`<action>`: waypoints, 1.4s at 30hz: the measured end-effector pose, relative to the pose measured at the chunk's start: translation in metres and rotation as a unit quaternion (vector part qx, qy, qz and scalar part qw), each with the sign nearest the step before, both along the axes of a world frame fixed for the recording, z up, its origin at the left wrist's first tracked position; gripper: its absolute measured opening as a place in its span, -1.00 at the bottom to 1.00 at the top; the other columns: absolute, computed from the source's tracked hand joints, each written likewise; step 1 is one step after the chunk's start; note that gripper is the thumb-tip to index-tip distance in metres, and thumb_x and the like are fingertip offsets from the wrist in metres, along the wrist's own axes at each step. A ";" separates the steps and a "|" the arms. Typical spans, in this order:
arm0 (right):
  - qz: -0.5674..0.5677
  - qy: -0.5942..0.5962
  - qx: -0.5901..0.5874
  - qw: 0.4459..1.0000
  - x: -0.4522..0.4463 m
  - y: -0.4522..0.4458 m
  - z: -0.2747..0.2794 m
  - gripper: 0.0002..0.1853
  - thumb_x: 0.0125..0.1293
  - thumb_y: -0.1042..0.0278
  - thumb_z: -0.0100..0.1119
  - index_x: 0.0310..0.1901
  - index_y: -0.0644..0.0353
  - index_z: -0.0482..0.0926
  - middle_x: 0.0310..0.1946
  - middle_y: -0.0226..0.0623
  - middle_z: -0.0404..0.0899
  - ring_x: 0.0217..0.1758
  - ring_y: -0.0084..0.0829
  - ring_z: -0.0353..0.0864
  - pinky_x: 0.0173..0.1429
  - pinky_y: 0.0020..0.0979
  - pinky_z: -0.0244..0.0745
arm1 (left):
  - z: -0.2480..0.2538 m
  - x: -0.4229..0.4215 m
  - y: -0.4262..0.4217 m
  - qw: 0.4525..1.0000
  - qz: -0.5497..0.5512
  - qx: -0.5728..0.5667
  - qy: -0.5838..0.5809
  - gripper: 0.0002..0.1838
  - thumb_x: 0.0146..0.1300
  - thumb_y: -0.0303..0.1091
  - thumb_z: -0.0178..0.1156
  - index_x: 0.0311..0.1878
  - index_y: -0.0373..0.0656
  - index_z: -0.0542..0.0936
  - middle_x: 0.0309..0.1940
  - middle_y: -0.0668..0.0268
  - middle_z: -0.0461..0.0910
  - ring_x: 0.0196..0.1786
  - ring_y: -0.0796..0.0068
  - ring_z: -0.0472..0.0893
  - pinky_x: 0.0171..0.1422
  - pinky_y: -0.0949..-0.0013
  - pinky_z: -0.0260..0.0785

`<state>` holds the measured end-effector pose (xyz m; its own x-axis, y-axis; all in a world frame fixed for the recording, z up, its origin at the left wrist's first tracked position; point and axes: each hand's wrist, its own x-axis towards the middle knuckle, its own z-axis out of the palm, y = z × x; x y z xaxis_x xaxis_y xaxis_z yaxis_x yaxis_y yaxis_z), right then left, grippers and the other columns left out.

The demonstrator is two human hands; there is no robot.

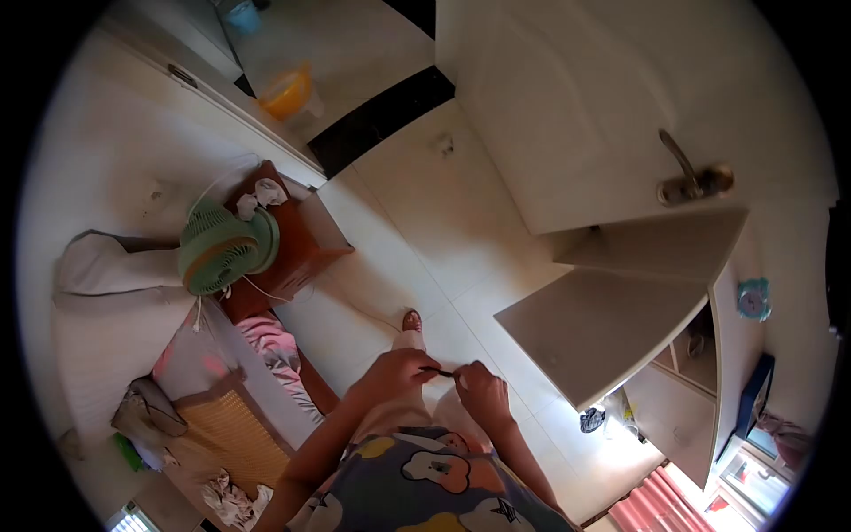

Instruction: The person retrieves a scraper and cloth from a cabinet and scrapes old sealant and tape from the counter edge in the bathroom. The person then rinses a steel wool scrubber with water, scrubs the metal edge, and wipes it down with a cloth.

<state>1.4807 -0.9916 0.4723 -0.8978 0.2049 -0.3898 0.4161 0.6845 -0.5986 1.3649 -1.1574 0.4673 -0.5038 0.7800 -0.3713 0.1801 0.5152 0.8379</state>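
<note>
In front of my body, above the floor, a small thin dark object (pixel 436 371) spans the gap between my two hands. Its kind is too small to make out. My left hand (pixel 402 369) closes its fingers on one end, and my right hand (pixel 482 390) grips the other. Below them are light trousers and a foot in a reddish sandal (pixel 411 321). A grey patterned garment (pixel 417 470) covers my front.
To the left, a green fan (pixel 220 251) stands on a reddish-brown cabinet (pixel 306 257), beside a bed with a woven mat (pixel 235 426). At right are a cabinet with an open door (pixel 612 310) and a white door with a handle (pixel 696 184). An orange basin (pixel 286 95) lies beyond the dark threshold (pixel 381 120).
</note>
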 end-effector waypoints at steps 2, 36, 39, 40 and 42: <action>-0.010 0.019 -0.021 1.000 -0.047 -0.004 0.007 -0.92 0.12 0.39 0.20 -0.32 0.06 0.57 -0.32 -0.30 0.54 -0.31 -0.13 0.60 -0.23 -0.20 0.51 | 0.007 -0.038 -0.014 1.000 0.010 -0.013 0.025 -0.79 0.19 -0.33 0.14 -0.12 -0.01 0.65 -0.31 0.20 0.61 -0.26 0.15 0.59 -0.15 0.23 0.43; 0.002 0.006 -0.313 0.950 -0.778 0.052 0.032 -0.76 0.18 0.36 0.22 -0.12 0.23 0.58 -0.34 -0.40 0.58 -0.23 -0.58 0.52 -0.08 -0.53 0.41 | 0.027 -0.663 -0.031 0.840 0.490 0.191 -0.136 -0.74 0.31 -0.45 0.08 0.02 -0.35 0.52 -0.33 0.29 0.64 -0.29 0.59 0.55 -0.12 0.50 0.41; -0.027 -0.010 -0.363 0.931 -0.851 0.058 0.027 -0.72 0.19 0.41 0.17 -0.04 0.20 0.51 -0.22 -0.47 0.52 -0.15 -0.59 0.47 -0.02 -0.55 0.36 | 0.030 -0.743 -0.001 0.816 0.496 0.234 -0.184 -0.74 0.33 -0.45 0.06 0.04 -0.31 0.52 -0.31 0.32 0.63 -0.28 0.62 0.54 -0.13 0.53 0.39; -0.052 -0.018 -0.397 0.916 -0.877 0.060 0.025 -0.69 0.19 0.44 0.15 -0.01 0.19 0.48 -0.18 -0.48 0.51 -0.14 -0.59 0.46 -0.02 -0.55 0.35 | 0.029 -0.770 0.007 0.813 0.495 0.235 -0.198 -0.74 0.34 -0.44 0.06 0.04 -0.30 0.52 -0.31 0.33 0.63 -0.28 0.63 0.54 -0.13 0.54 0.39; -0.083 -0.011 -0.496 0.864 -0.933 0.064 0.017 -0.62 0.19 0.52 0.06 0.07 0.15 0.37 -0.07 -0.48 0.45 -0.15 -0.60 0.41 -0.03 -0.56 0.32 | 0.035 -0.831 0.020 0.816 0.489 0.233 -0.204 -0.74 0.35 -0.42 0.06 0.04 -0.30 0.52 -0.30 0.32 0.62 -0.27 0.64 0.54 -0.13 0.55 0.39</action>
